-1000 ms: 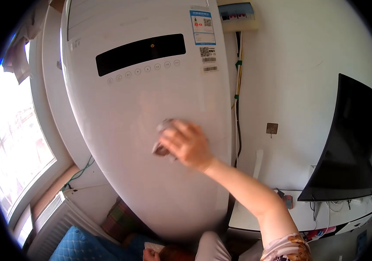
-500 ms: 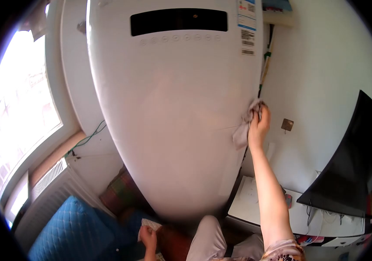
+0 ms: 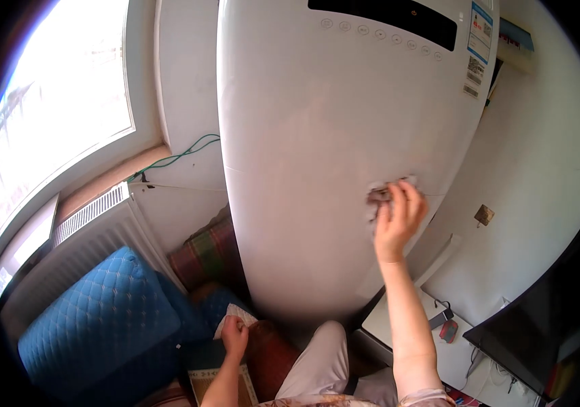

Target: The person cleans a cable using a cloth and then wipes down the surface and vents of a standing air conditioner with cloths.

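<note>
A tall white appliance [image 3: 317, 163] stands in front of me, like a floor-standing air conditioner, with a dark display strip [image 3: 385, 22] and a row of round touch buttons below it. Against its lower right front, my right hand [image 3: 402, 220] presses a crumpled greyish cloth [image 3: 379, 197], gripped in bent fingers. The cloth lies near a thin seam across the front. Low beside my knee is my left hand [image 3: 234, 334], its fingers curled into a loose fist. Nothing shows in that fist. A white patterned piece [image 3: 225, 319] lies behind it.
On the left are a window [image 3: 66, 102], a radiator [image 3: 93, 220], a green cord [image 3: 181, 154] and a blue quilted cushion [image 3: 103, 308]. To the right, a dark screen [image 3: 541, 312] stands by a white desk [image 3: 398, 315] with a red object [image 3: 449, 331] and cables.
My right hand has moved the cloth from the appliance's right edge leftward onto its front. The view has turned left and tilted. My left hand stays low with curled fingers.
</note>
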{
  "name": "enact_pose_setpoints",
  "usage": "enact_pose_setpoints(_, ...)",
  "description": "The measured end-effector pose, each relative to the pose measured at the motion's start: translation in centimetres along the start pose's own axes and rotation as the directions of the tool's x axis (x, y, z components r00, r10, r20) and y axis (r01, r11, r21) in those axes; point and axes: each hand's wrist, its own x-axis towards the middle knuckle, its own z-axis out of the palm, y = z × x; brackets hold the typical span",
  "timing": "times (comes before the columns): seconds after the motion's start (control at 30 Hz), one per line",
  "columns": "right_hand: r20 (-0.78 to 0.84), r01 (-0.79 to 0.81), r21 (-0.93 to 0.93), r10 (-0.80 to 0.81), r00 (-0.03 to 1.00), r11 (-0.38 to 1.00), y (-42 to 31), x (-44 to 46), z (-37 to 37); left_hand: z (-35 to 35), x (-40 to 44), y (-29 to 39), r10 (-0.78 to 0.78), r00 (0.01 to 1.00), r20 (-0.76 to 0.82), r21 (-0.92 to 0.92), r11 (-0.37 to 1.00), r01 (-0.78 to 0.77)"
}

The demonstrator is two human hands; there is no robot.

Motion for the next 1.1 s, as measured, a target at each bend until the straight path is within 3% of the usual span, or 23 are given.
enact_pose_setpoints(0.23,0.009,0.219,-0.037,-0.219,0.976,0.975,-9.1,-1.2,4.6,-0.2,0.0,0.0,-0.012,1.000,-0.006,-0.010,1.000,0.012)
enact_pose_setpoints(0.47,0.069,0.369,0.052,-0.372,0.926,0.928,-15.8,-2.4,8.4,0.0,0.1,-0.2,-0.014,1.000,-0.022,-0.020,1.000,0.013)
enact_pose_setpoints(0.6,0.207,0.462,0.187,-0.495,0.844,0.867,-18.9,-5.0,10.7,-0.1,0.1,0.3,-0.015,1.000,-0.012,0.000,1.000,0.015)
enact_pose_setpoints(0.77,0.439,0.104,0.613,-0.447,0.779,0.783,-19.2,-9.6,10.3,0.1,0.1,-0.2,0.025,1.000,-0.009,0.018,1.000,-0.025)
enact_pose_setpoints(0.8,0.489,0.016,0.654,-0.439,0.754,0.756,-19.0,-10.5,9.2,0.1,0.0,-0.2,0.020,1.000,-0.004,0.021,1.000,-0.020)
enact_pose_setpoints(0.87,0.557,-0.265,0.691,-0.262,0.788,0.672,-17.9,-10.5,5.2,0.3,0.1,-0.6,0.020,1.000,0.009,0.022,1.000,-0.020)
enact_pose_setpoints(0.93,0.574,-0.362,0.698,-0.181,0.798,0.618,-15.5,-10.7,3.2,0.4,-0.1,-0.8,-0.009,1.000,0.025,0.016,1.000,0.008)
enact_pose_setpoints(1.0,0.609,-0.533,0.734,-0.060,0.791,0.421,-12.9,-10.9,1.8,0.0,-0.3,-0.4,-0.074,0.997,0.033,0.006,0.997,0.074)
enact_pose_setpoints(1.03,0.693,-0.679,0.695,0.030,0.720,0.237,-11.9,-10.6,0.5,-0.4,-0.6,0.1,-0.118,0.991,0.065,-0.083,0.989,0.124)
enact_pose_setpoints(1.1,0.679,-0.688,0.725,0.187,0.710,-0.021,-9.7,-11.1,-0.2,-0.5,-1.6,2.9,-0.239,0.948,0.211,-0.216,0.934,0.284)
